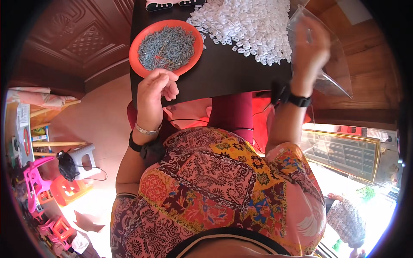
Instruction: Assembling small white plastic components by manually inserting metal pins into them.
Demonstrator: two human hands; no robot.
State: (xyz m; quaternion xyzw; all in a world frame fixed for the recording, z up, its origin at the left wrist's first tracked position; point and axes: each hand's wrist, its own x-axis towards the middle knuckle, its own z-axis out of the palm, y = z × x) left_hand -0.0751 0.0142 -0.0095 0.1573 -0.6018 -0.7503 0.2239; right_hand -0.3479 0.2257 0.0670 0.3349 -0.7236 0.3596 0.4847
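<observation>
A red plate on the dark table holds a heap of small grey screws. My left hand is at the plate's near edge, its fingers curled together; anything inside them is hidden. To the right of the plate lies a big spread pile of small white plastic pieces, rounded and with holes. My right hand is raised right of that pile, over a clear plastic bag. Its fingers are smeared by motion, so I cannot see whether they hold anything.
At the table's far edge are black and pink shoe-like things. A wooden surface lies to the right. Pink and orange stools and a grey stool stand on the floor at left. Another person is at lower right.
</observation>
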